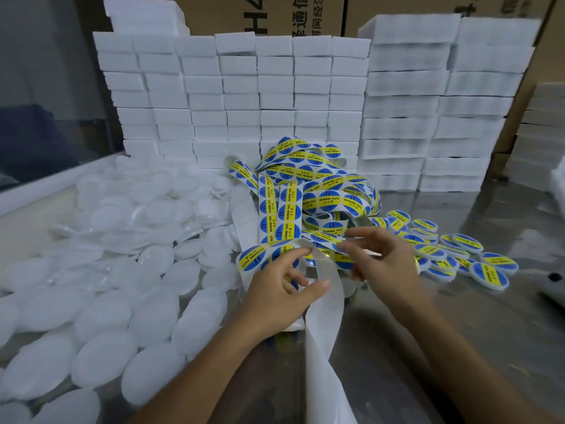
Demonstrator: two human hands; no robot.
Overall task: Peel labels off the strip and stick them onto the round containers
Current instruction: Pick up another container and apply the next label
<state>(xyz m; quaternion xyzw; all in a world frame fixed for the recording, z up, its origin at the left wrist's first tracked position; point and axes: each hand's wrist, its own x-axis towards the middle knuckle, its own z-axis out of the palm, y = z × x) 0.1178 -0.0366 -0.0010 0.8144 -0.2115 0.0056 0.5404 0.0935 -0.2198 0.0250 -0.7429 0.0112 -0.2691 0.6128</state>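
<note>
- Both hands are working mid-worktop: left hand (276, 296) gripping the label strip (287, 209)'s bare backing, right hand (382, 255) pinching a label.
- Peeling slowly, flat, should be avoiding creases.
- Unlabelled containers (101, 325) are lying along the left edge.

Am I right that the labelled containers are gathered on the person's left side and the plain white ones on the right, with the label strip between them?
Not quite: it is the reverse. The head view shows the labelled containers on the person's right and the plain white ones on the left, with the label strip between them.
</note>
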